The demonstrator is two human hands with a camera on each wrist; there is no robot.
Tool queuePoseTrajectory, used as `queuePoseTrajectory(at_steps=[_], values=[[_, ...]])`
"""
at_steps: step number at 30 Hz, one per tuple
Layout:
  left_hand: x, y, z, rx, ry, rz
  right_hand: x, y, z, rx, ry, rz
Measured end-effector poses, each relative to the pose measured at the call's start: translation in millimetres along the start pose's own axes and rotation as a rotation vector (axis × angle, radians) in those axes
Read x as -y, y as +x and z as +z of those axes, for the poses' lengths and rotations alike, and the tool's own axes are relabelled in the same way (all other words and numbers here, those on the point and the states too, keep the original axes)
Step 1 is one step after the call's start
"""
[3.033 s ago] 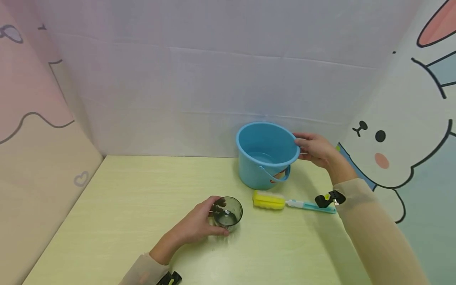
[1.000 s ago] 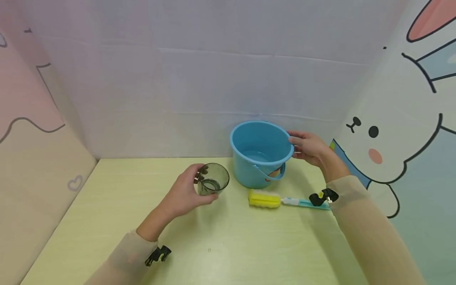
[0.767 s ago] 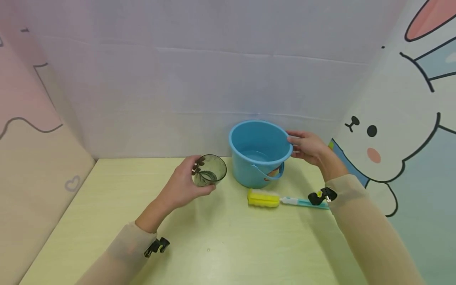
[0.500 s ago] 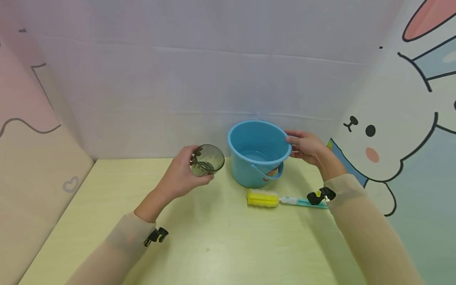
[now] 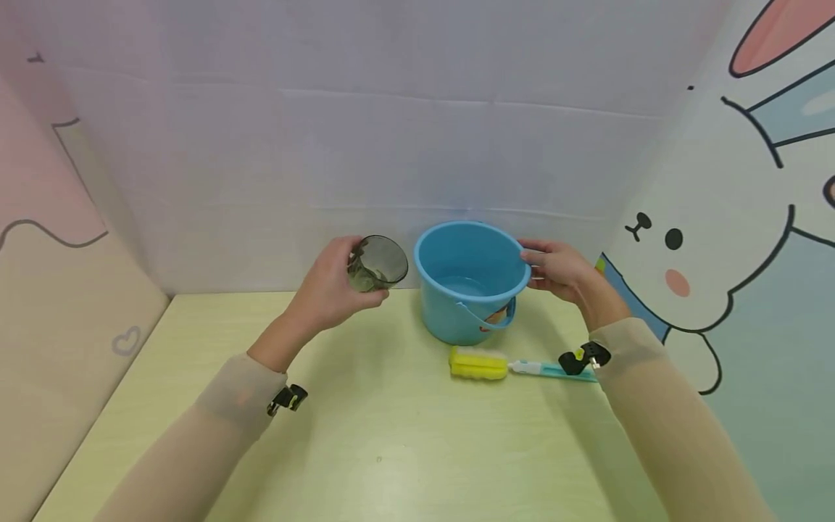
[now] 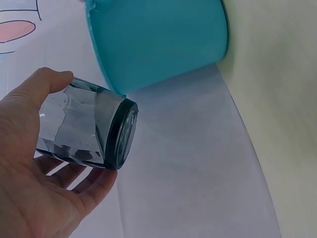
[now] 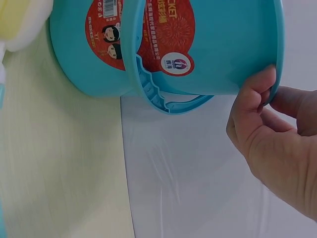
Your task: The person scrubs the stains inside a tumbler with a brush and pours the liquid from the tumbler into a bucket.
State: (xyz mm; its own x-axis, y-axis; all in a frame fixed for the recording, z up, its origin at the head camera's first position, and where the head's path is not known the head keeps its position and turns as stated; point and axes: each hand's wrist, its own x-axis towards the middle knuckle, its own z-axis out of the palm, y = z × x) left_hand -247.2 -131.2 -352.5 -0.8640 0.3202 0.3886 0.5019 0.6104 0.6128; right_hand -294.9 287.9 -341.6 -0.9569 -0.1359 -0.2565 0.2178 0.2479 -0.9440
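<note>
Left hand (image 5: 321, 296): gripping a glass (image 5: 378, 265), thumb on one side, fingers curled round the other. Glass is at that hand's fingertips, held clear of the table (image 5: 359, 442), on the side facing the right hand. Smoky, see-through, with droplets on its wall in the left wrist view. Long axis tilted off vertical: mouth up and leaning toward the right hand's side, thick base down. Can't tell what's inside.

Right hand (image 5: 562, 270): pinching the rim of a blue bucket (image 5: 440, 312), fingers and thumb either side of the edge. Bucket sits between the two hands, upright on the table, long axis vertical, mouth up. Glass is just beside its rim on the left hand's side; narrow gap in the head view.

Bucket handle (image 7: 131, 52) hangs down, on the person's side and toward the right hand. Red label (image 7: 173, 39) on the wall behind it.

Brush (image 5: 524, 367) lies flat on the table, nearer the person than the right hand. Long axis runs sideways: yellow head toward the left hand, pale handle running under the right wrist, where the strap partly covers it.
</note>
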Motion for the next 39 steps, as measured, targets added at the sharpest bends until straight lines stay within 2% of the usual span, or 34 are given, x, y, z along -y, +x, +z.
queuePoseTrajectory(at_steps=[7,15,32,39], values=[[-2.4,17.6,-1.8,-0.003,0.031,0.029,0.2,0.2,1.8,-0.009,0.006,0.004],[-5.9,34.4,-1.3,-0.004,0.091,0.029,-0.1,0.5,3.2,-0.002,0.005,0.000],[-20.1,60.7,2.2,0.004,0.156,0.011,0.1,1.3,8.4,-0.002,0.023,-0.012],[-24.3,69.5,2.7,-0.001,0.206,0.036,0.9,0.8,10.7,0.003,0.016,-0.013]])
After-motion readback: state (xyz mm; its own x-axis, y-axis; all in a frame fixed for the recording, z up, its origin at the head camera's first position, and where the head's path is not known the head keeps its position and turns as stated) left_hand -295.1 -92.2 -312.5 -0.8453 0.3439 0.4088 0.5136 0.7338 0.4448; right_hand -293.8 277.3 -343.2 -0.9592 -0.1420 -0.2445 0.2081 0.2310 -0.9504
